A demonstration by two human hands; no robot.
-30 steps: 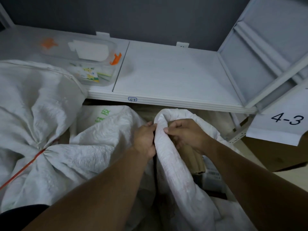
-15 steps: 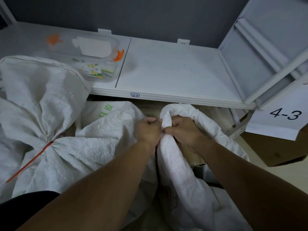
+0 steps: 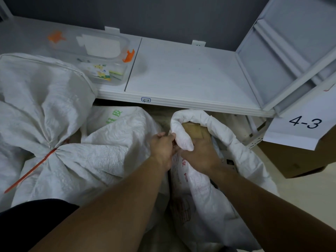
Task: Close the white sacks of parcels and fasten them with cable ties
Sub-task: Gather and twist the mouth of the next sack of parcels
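While L hand (image 3: 161,148) & R hand (image 3: 200,158) grip sack rim (image 3: 209,117), shelf edge (image 3: 181,103) near.

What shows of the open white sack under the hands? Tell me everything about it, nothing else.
The open sack is white woven plastic, crinkled, with faded red print on its near side. Its mouth, rolled back into a thick rim, is untied; a brown cardboard parcel shows inside. It stands below the shelf edge, beside a tied sack on its left. The left hand pinches the rim's near end; the right hand grips the fabric just beneath.
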